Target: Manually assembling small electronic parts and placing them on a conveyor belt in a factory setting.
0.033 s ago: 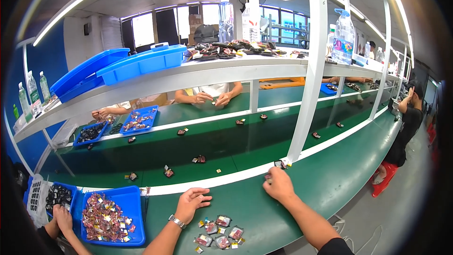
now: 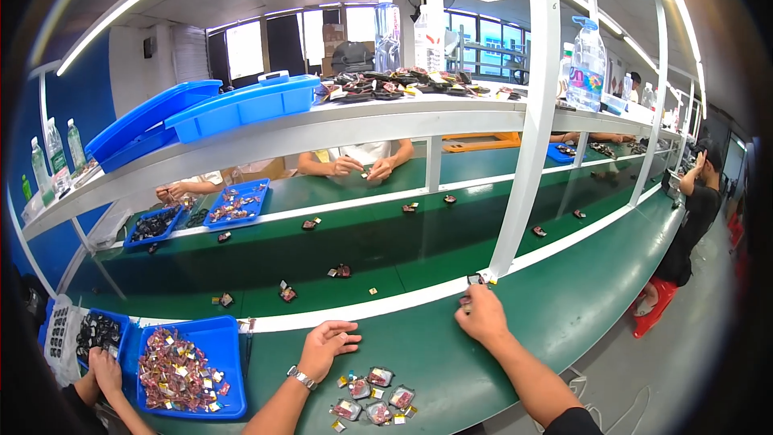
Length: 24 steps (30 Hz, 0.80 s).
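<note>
My right hand (image 2: 486, 318) is closed, pinching a small black electronic module (image 2: 465, 304) with a pinkish board, mostly covered by the fingers. Just beyond the fingertips another dark module (image 2: 475, 279) lies at the foot of a white post (image 2: 523, 137). My left hand (image 2: 328, 346), with a metal watch (image 2: 303, 378) on the wrist, hovers over the green bench (image 2: 427, 379). Its fingers are apart and hold nothing. Between my forearms sits a cluster of several clear-and-black modules (image 2: 378, 412) with small yellow-white tabs.
A blue tray (image 2: 235, 354) heaped with pinkish parts stands left of my left arm. Beyond it are a co-worker's hands (image 2: 105, 369) by a tray of black parts (image 2: 98, 332). Spaced modules (image 2: 287, 292) lie on the green belt (image 2: 386, 262). A shelf (image 2: 467, 119) crosses above.
My right hand has shifted slightly to the right and nearer, still pinching the module. The left hand stays where it was.
</note>
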### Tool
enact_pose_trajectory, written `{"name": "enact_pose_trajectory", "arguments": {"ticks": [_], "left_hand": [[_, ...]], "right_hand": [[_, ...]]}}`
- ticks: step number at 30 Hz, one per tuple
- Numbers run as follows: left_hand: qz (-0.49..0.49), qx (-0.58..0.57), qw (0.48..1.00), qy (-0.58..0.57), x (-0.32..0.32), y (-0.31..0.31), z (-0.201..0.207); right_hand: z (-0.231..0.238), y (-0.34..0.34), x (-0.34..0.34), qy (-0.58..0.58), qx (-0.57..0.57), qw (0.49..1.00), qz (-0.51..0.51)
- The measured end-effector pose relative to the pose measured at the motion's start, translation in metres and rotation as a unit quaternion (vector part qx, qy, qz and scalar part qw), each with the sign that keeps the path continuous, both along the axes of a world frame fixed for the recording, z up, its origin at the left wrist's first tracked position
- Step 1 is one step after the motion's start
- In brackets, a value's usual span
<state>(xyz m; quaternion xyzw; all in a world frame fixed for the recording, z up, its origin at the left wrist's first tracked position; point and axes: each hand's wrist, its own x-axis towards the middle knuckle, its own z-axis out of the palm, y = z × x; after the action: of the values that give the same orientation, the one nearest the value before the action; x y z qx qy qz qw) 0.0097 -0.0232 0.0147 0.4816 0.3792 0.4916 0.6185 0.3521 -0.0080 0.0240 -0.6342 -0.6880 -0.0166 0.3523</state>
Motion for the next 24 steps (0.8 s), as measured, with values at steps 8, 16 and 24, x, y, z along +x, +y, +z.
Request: {"name": "enact_pose_trajectory", "arguments": {"ticks": [8, 16, 24], "left_hand": [[-0.005, 0.005, 1.000, 0.017, 0.005, 0.004, -0.004], [0.037, 0.049, 0.996, 0.071, 0.000, 0.006, -0.010], [0.085, 0.067, 0.994, 0.032, -0.014, 0.022, -0.020]], "right_hand": [[0.003, 0.006, 0.028, -0.143, 0.061, 0.973, -0.168], [-0.006, 0.090, -0.106, 0.022, -0.026, 0.987, 0.157], [-0.015, 0.162, -0.168, 0.086, -0.071, 0.987, 0.117]]}}
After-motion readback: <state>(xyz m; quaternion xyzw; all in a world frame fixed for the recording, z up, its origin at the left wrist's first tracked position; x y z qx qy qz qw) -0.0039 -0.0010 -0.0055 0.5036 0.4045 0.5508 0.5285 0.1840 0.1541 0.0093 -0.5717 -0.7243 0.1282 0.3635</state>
